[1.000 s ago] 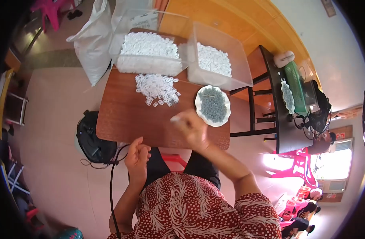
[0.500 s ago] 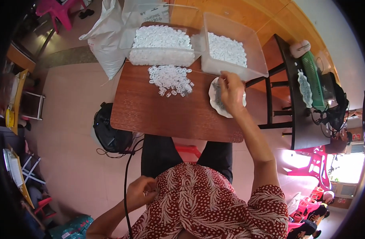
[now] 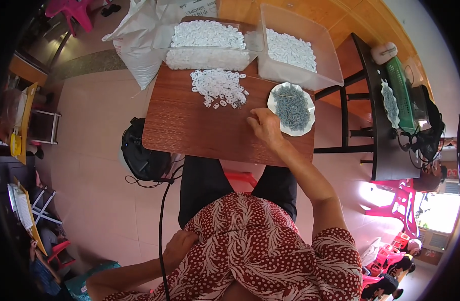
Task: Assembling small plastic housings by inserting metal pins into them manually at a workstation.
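My right hand (image 3: 267, 126) is over the brown table, just left of a white scalloped plate (image 3: 272, 103). Its fingers are curled together; anything in them is too small to make out. A heap of small grey-blue metal pins or screws (image 3: 293, 110) covers the plate. Left of that hand, towards the far side, small white plastic pieces with holes (image 3: 217, 86) lie in a loose pile, with a few dark pins at its near right edge. My left hand (image 3: 181, 247) is low by the red patterned shirt, fingers folded; what they may hold is hidden.
Two clear plastic bins, a left one (image 3: 210, 52) and a right one (image 3: 303, 75), hold more white pieces along the table's far side. A white sack (image 3: 139, 55) stands at far left, a black bag (image 3: 144, 155) beside the table. A black cable (image 3: 161, 241) crosses my left forearm.
My right hand has come off the plate, nearer and to the left, uncovering the pins. My left hand has dropped slightly against the shirt. The view has shifted a little.
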Motion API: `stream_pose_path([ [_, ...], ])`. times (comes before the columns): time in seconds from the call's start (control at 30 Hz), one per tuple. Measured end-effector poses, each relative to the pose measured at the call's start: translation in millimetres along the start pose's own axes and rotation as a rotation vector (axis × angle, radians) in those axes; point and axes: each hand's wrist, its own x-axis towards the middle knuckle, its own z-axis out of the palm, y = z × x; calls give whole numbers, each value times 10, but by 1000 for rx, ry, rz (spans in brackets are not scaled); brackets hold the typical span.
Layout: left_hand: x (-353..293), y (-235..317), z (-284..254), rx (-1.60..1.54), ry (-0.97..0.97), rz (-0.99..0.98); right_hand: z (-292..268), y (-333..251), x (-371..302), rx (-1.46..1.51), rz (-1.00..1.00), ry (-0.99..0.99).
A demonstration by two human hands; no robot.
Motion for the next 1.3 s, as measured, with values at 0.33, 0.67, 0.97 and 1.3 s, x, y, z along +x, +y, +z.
stream_pose_path([
  [0.33, -191, -161, 369, 317, 181, -25, 316, 71, 159, -22, -59, -14],
  [0.67, 37, 198, -190, -61, -49, -78, 588, -193, 448, -88, -195, -17],
  [0.97, -13, 86, -181, -25, -7, -2, 758, -196, 550, -239, -314, -254],
  [1.3, 461, 26, -429, 3, 64, -201, 734, -165, 565, -290, -470, -294],
])
